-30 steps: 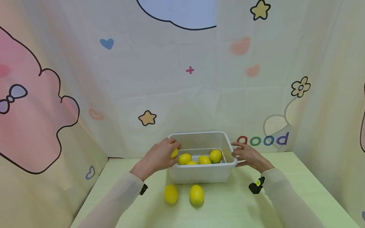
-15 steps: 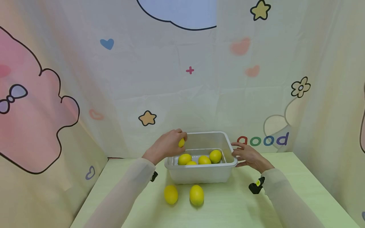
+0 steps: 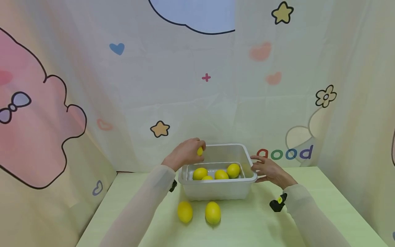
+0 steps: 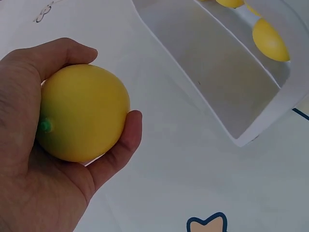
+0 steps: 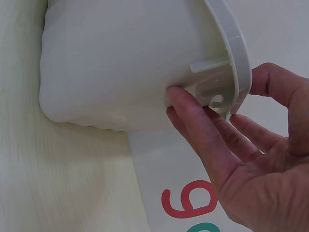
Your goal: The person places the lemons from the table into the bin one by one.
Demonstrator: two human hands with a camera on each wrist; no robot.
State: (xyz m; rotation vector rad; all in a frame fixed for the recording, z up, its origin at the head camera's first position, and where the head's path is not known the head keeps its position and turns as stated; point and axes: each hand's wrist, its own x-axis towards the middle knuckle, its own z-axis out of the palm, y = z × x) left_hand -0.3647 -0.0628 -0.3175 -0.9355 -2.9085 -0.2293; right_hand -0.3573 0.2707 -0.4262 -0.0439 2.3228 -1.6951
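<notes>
My left hand [image 3: 186, 152] grips a yellow lemon [image 4: 84, 113], raised beside the back left corner of a white plastic bin [image 3: 217, 190]. In the left wrist view the fingers and thumb curve round the fruit, and a green nub shows at its end. My right hand [image 3: 270, 171] touches the bin's right end with spread, fairly straight fingers. The right wrist view shows those fingers [image 5: 193, 118] against the outer wall, just under the rim [image 5: 239, 53]. Several lemons [image 3: 221, 174] lie inside the bin.
Two more lemons, a left one [image 3: 185, 212] and a right one [image 3: 213, 213], lie on the pale green table [image 3: 253, 223] in front of the bin. A white printed curtain [image 3: 139, 85] hangs close behind the bin and along both sides.
My left hand has lifted the lemon up from the bin's left rim and moved slightly right and back. My right hand and the other lemons stay in place.
</notes>
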